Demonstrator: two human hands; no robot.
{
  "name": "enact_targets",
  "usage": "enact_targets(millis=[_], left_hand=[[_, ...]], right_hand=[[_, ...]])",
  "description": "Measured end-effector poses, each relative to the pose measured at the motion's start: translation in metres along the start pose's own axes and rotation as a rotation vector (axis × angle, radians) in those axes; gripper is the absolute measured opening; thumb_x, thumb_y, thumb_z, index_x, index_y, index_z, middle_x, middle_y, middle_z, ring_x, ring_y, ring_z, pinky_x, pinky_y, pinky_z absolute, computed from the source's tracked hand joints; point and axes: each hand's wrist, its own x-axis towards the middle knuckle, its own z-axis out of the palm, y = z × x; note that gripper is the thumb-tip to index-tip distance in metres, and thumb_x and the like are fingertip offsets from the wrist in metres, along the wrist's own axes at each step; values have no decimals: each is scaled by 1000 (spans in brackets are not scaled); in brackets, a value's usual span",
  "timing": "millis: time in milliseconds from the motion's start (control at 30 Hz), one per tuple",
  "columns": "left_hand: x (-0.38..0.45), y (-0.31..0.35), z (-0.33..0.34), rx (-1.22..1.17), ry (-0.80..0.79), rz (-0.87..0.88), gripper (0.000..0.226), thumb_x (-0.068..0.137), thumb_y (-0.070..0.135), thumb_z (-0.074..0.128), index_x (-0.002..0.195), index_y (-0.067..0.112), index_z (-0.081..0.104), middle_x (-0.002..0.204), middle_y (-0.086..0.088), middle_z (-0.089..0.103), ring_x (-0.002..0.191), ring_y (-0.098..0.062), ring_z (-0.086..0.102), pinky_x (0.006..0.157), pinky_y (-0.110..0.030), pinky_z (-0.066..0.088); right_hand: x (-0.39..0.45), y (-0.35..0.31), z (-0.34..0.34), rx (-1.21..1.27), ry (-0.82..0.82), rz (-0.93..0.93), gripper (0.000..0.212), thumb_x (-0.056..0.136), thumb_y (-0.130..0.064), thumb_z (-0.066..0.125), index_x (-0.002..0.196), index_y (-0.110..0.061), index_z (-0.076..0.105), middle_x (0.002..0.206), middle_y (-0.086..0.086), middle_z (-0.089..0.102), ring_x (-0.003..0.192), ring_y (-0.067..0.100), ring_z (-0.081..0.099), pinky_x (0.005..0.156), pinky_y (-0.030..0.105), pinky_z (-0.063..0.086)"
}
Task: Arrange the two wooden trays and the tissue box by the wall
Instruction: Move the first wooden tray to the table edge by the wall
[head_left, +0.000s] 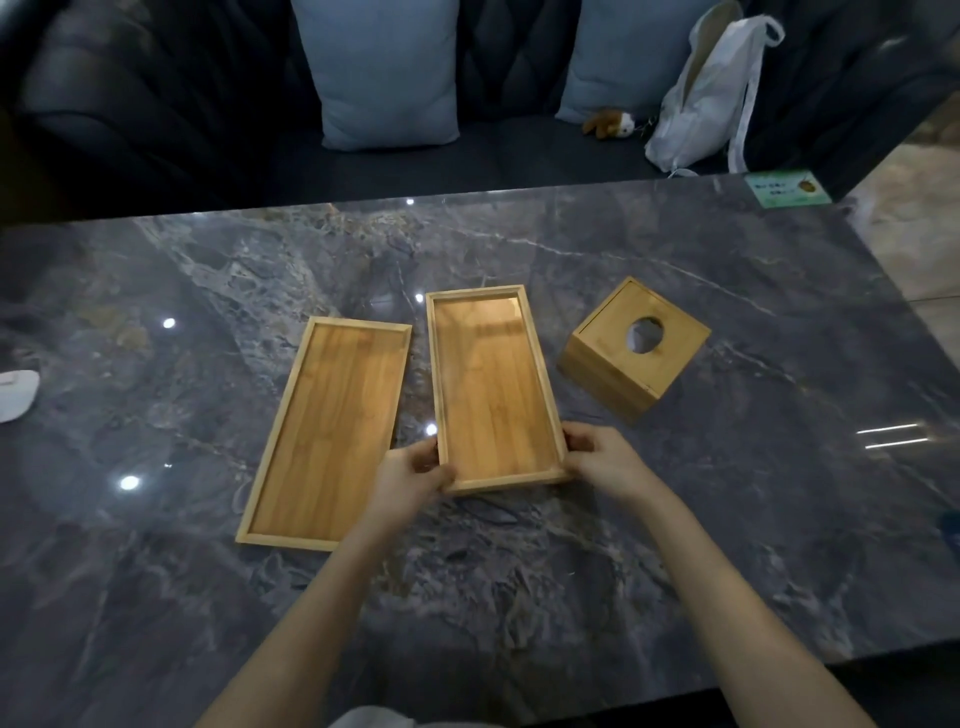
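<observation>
Two shallow wooden trays lie lengthwise on the dark marble table (675, 519). The middle tray (493, 384) is gripped at its near corners: my left hand (413, 475) holds the near left corner, my right hand (605, 460) the near right corner. Its near end looks slightly raised. The other tray (327, 431) lies flat to the left, angled, with nothing touching it. A square wooden tissue box (631, 351) with a round hole in its top stands to the right, turned diagonally, apart from both hands.
A white object (15, 395) sits at the table's left edge and a green card (787, 188) at the far right corner. Behind the table a dark sofa holds two blue cushions (384, 73), a small plush toy (610, 123) and a white bag (711, 98).
</observation>
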Motion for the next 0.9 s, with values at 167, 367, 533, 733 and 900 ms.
enact_targets(millis=[167, 367, 533, 733, 900], left_hand=[[-6, 16, -26, -32, -68, 47, 28, 84, 1, 58, 85, 29, 65, 92, -7, 71, 87, -19, 66, 80, -32, 53], [-11, 21, -57, -13, 5, 127, 26, 82, 1, 61, 88, 27, 64, 74, 14, 68, 66, 4, 64, 60, -4, 50], [-22, 10, -104, -38, 83, 180, 39, 80, 1, 64, 115, 19, 56, 58, 31, 67, 66, 11, 64, 69, -12, 53], [-49, -12, -180, -85, 136, 216, 49, 79, -8, 60, 125, 5, 51, 65, 31, 69, 71, 10, 64, 69, -7, 52], [-75, -38, -244, -78, 218, 205, 49, 79, -8, 60, 126, 3, 50, 92, 13, 67, 70, 18, 61, 66, -1, 47]], right_hand=[[-9, -18, -8, 97, -134, 14, 36, 80, 10, 55, 108, -11, 63, 106, 16, 67, 90, 19, 65, 73, 21, 56], [-14, -38, 7, 98, -111, -66, 42, 79, 9, 59, 118, -7, 58, 103, 7, 66, 86, 9, 64, 69, 16, 57], [-15, -71, 43, 98, -118, -217, 43, 78, 9, 63, 103, -26, 60, 96, -2, 67, 78, -4, 64, 71, 11, 54], [-13, -114, 112, 87, -148, -275, 48, 77, 10, 63, 103, -29, 59, 91, -8, 65, 83, 5, 62, 74, 15, 54], [-8, -141, 184, 70, -201, -292, 49, 76, 10, 64, 116, -17, 57, 89, -10, 66, 79, 1, 64, 74, 21, 53]])
